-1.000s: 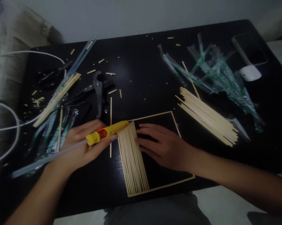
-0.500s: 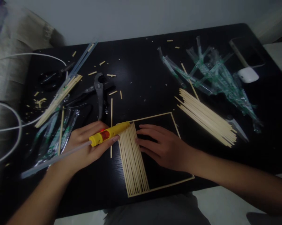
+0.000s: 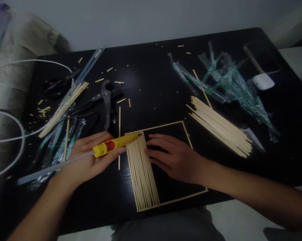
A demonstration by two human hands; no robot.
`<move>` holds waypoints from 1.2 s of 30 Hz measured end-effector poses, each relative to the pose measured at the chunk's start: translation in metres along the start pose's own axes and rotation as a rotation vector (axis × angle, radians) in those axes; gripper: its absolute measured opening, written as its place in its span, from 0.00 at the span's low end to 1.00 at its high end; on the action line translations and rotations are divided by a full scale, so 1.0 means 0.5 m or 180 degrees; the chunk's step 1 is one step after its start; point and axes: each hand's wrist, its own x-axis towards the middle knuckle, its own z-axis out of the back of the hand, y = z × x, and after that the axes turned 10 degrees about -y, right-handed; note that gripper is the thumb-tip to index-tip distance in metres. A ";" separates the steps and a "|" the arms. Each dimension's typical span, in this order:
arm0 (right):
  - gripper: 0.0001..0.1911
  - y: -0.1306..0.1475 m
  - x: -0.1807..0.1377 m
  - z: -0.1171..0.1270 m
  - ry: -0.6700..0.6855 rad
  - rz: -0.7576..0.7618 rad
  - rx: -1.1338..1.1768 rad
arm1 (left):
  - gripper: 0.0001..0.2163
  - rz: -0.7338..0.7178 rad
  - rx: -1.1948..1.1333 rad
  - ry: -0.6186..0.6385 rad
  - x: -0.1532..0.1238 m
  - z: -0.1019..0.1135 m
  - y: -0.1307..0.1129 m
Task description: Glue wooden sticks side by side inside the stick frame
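Observation:
My left hand (image 3: 87,159) grips a yellow glue gun (image 3: 116,144) with a clear glue stick trailing out of its back. Its nozzle sits at the top edge of a row of wooden sticks (image 3: 142,170) laid side by side inside a square stick frame (image 3: 188,197). My right hand (image 3: 174,157) lies flat with spread fingers inside the frame, fingertips against the right side of the laid sticks.
A pile of loose sticks (image 3: 220,127) lies to the right, with clear green wrappers (image 3: 228,83) behind it. Pliers (image 3: 106,98), scissors (image 3: 58,85), more sticks (image 3: 63,107), stick scraps and a white cable (image 3: 20,134) are at the left. A white case (image 3: 262,81) and phone sit far right.
The view has shifted slightly. The glue gun's nozzle has edged a little to the right along the top of the laid sticks. My right hand has stayed put.

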 end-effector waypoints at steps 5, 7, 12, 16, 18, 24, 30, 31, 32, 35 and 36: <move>0.10 -0.001 -0.002 0.000 0.0023 0.0003 -0.0016 | 0.19 -0.0065 0.0077 0.0183 0.000 0.003 0.003; 0.09 -0.001 -0.001 -0.001 -0.0001 -0.0006 -0.0027 | 0.19 -0.0079 0.0043 0.0181 -0.001 0.003 0.002; 0.07 0.000 0.002 0.000 -0.0042 0.0021 -0.0049 | 0.19 -0.0054 -0.0115 0.0183 -0.003 0.005 0.003; 0.07 0.000 0.004 0.001 -0.0058 0.0044 -0.0033 | 0.16 -0.0042 -0.0111 0.0089 -0.003 0.005 0.006; 0.07 0.001 0.004 0.001 -0.0065 0.0030 -0.0048 | 0.15 0.0022 -0.0066 0.0027 -0.003 0.003 0.005; 0.07 0.002 0.003 0.000 -0.0071 0.0028 -0.0063 | 0.16 -0.0070 -0.0105 0.0056 -0.002 0.000 -0.001; 0.07 0.000 0.003 -0.001 -0.0090 0.0039 -0.0071 | 0.16 -0.0046 -0.0076 0.0238 -0.007 0.001 0.004; 0.07 0.000 0.003 -0.001 -0.0084 0.0039 -0.0071 | 0.15 0.0029 -0.0067 0.0204 -0.007 0.000 0.004; 0.07 0.000 0.003 -0.001 -0.0078 0.0034 -0.0070 | 0.14 0.0109 -0.0065 0.0175 -0.007 0.000 0.003; 0.07 0.000 0.002 -0.001 -0.0080 0.0036 -0.0074 | 0.13 0.0238 -0.0158 0.0165 -0.003 0.000 0.000; 0.07 0.000 0.002 -0.002 -0.0090 0.0041 -0.0081 | 0.13 0.0210 -0.0207 0.0195 -0.002 0.000 -0.001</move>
